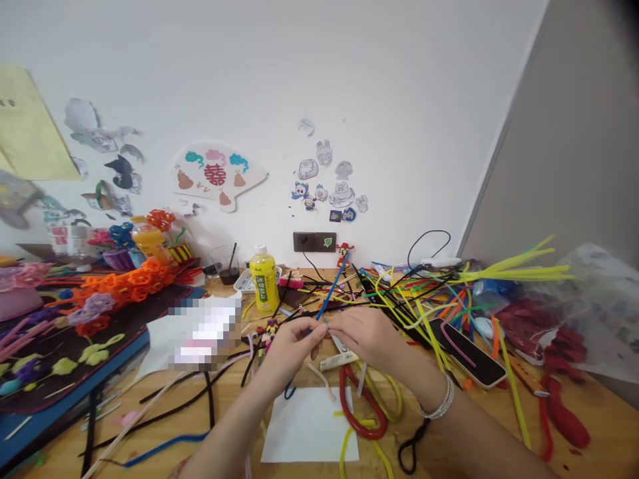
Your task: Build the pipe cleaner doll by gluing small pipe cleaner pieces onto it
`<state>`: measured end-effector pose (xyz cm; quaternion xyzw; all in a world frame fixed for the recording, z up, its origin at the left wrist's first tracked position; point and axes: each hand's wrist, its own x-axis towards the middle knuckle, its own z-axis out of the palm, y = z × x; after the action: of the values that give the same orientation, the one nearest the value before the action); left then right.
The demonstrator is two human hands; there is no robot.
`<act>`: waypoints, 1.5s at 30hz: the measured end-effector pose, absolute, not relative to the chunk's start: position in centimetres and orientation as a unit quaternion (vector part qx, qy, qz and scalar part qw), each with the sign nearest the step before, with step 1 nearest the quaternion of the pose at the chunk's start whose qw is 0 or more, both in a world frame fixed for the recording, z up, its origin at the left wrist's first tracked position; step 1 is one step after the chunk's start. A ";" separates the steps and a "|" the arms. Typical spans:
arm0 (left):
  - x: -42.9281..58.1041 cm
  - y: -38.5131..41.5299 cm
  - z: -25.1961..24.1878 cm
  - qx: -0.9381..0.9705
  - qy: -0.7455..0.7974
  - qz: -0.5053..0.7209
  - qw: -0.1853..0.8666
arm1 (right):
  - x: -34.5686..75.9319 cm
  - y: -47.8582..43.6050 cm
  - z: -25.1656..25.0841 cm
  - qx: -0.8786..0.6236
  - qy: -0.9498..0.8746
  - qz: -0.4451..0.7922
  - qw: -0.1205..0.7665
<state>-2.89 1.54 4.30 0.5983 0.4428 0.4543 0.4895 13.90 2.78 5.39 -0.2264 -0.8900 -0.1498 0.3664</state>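
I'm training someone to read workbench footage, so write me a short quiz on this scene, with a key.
1. Which wrist wears the silvery bracelet: left or right?
2. True or false: the yellow bottle lies on its side.
3. Fill in the colour: a ___ strip slants up from where the left hand and right hand meet.

Key: 1. Right. 2. False; it stands upright. 3. Blue.
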 end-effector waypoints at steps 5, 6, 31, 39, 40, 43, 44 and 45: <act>-1.3 1.5 3.0 0.486 0.410 0.556 0.535 | 13.0 2.6 4.6 -0.269 -0.869 -0.173 0.378; -1.1 1.4 2.7 0.468 0.399 0.571 0.545 | 12.8 2.5 4.5 -0.276 -0.868 -0.173 0.375; -2.0 1.1 3.7 0.517 0.440 0.550 0.487 | 13.1 2.0 5.7 -0.339 -0.867 -0.008 0.365; -2.6 1.6 3.5 0.584 0.451 0.525 0.425 | 12.7 1.8 6.0 -0.420 -0.815 0.099 0.388; -2.6 1.7 3.6 0.591 0.447 0.521 0.424 | 12.8 1.8 6.1 -0.416 -0.817 0.105 0.386; -2.5 1.8 3.7 0.595 0.431 0.511 0.447 | 13.2 1.8 6.3 -0.396 -0.829 0.104 0.381; -2.5 1.8 3.7 0.595 0.427 0.505 0.457 | 13.3 1.8 6.3 -0.395 -0.830 0.102 0.380; -2.4 1.7 3.8 0.597 0.423 0.499 0.465 | 13.3 1.9 6.3 -0.397 -0.830 0.100 0.379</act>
<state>-2.43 1.74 3.75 0.5967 0.4231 0.4987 0.4651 13.34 1.85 6.31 -0.3974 -0.8299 0.1001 0.3785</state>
